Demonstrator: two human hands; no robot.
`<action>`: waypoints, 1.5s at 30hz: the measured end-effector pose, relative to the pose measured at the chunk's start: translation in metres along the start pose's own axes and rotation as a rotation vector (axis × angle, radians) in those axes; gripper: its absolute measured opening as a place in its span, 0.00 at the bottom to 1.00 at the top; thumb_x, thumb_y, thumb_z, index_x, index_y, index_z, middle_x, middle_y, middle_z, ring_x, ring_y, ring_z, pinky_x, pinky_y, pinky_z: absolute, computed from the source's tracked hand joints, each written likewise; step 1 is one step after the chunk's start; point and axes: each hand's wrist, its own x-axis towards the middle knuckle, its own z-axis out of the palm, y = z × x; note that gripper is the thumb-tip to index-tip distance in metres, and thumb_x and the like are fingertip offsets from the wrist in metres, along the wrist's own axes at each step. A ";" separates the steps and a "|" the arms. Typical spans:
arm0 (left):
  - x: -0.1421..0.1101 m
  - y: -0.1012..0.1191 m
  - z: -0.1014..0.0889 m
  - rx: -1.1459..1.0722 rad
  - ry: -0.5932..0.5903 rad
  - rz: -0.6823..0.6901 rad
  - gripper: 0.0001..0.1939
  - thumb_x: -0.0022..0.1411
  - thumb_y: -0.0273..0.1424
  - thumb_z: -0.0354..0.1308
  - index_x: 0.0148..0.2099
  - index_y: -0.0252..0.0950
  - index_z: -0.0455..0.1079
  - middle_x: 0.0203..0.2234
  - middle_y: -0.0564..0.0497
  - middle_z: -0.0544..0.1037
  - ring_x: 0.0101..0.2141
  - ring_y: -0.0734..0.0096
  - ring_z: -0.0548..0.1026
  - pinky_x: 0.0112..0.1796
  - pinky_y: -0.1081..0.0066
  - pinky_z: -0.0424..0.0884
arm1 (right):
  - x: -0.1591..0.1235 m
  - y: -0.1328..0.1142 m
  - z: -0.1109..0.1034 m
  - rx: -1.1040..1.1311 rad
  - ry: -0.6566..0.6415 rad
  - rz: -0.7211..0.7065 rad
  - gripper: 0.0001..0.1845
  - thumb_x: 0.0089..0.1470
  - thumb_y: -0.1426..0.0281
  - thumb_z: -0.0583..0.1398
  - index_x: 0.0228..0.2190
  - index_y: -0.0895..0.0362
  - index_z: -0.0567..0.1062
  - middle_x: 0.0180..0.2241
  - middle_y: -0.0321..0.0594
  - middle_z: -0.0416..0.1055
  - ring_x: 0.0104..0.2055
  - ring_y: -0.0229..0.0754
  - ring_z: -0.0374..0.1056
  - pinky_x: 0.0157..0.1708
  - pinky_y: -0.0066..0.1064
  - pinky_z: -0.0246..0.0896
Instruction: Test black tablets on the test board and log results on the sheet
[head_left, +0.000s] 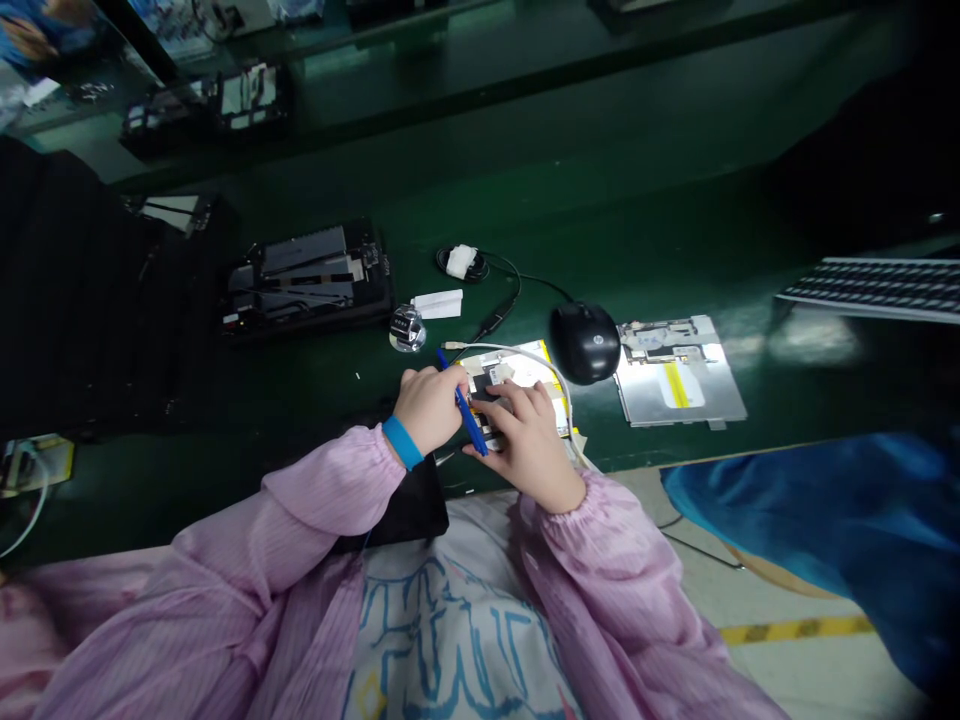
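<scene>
My left hand (429, 412), with a blue band at the wrist, has its fingers closed around a slim blue stick-like tool (474, 428). The tool slants over the near-left side of an opened flat device (555, 368) with white and yellow battery parts. My right hand (529, 445) lies over the same device, its fingers spread and touching the surface, the thumb close to the tool's lower end. A white cable (517, 349) curves across the device. What lies under my fingers is partly hidden.
Right of the device sit a black mouse (590, 343) and a silver panel (684, 375). A clear roll (407, 328), paper strip (438, 304) and coiled black cable (474, 266) lie beyond. Left is a black tray of parts (307, 275); a keyboard (877, 285) stands far right.
</scene>
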 end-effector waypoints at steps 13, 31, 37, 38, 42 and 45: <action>0.002 -0.003 -0.007 -0.074 0.011 -0.041 0.04 0.55 0.28 0.57 0.31 0.38 0.63 0.25 0.52 0.75 0.33 0.61 0.72 0.37 0.64 0.61 | -0.003 -0.003 -0.007 0.052 0.016 -0.059 0.19 0.59 0.65 0.57 0.51 0.56 0.70 0.51 0.51 0.65 0.56 0.56 0.58 0.57 0.58 0.50; -0.042 0.027 0.009 0.197 -0.165 0.151 0.14 0.59 0.21 0.48 0.47 0.34 0.64 0.38 0.41 0.75 0.33 0.57 0.78 0.31 0.65 0.70 | -0.016 0.010 -0.015 0.086 0.146 0.192 0.08 0.52 0.76 0.57 0.35 0.58 0.74 0.37 0.48 0.69 0.41 0.51 0.65 0.43 0.46 0.64; -0.041 0.027 0.002 0.051 -0.213 0.131 0.08 0.59 0.23 0.50 0.42 0.36 0.64 0.32 0.44 0.76 0.33 0.57 0.77 0.33 0.65 0.69 | -0.015 0.013 -0.027 0.367 0.070 0.235 0.04 0.52 0.75 0.58 0.27 0.56 0.72 0.28 0.41 0.71 0.33 0.44 0.68 0.35 0.36 0.65; -0.040 0.026 0.001 -0.027 -0.202 0.130 0.05 0.60 0.24 0.51 0.40 0.36 0.64 0.31 0.45 0.76 0.33 0.59 0.77 0.33 0.66 0.69 | -0.015 0.011 -0.031 0.450 0.065 0.253 0.03 0.52 0.73 0.60 0.27 0.55 0.72 0.28 0.39 0.72 0.32 0.43 0.68 0.34 0.35 0.65; -0.037 0.022 -0.004 -0.390 -0.197 0.151 0.06 0.60 0.28 0.54 0.32 0.38 0.58 0.23 0.53 0.73 0.27 0.69 0.73 0.31 0.71 0.66 | -0.009 -0.001 -0.035 0.742 0.093 0.359 0.08 0.50 0.65 0.64 0.27 0.55 0.72 0.26 0.37 0.73 0.27 0.40 0.68 0.29 0.32 0.65; -0.035 0.016 -0.008 -0.611 -0.238 0.196 0.08 0.61 0.31 0.52 0.31 0.38 0.55 0.22 0.55 0.73 0.25 0.73 0.71 0.30 0.73 0.66 | -0.002 -0.007 -0.029 0.795 0.150 0.347 0.10 0.50 0.62 0.64 0.27 0.55 0.72 0.26 0.37 0.72 0.27 0.39 0.68 0.28 0.31 0.65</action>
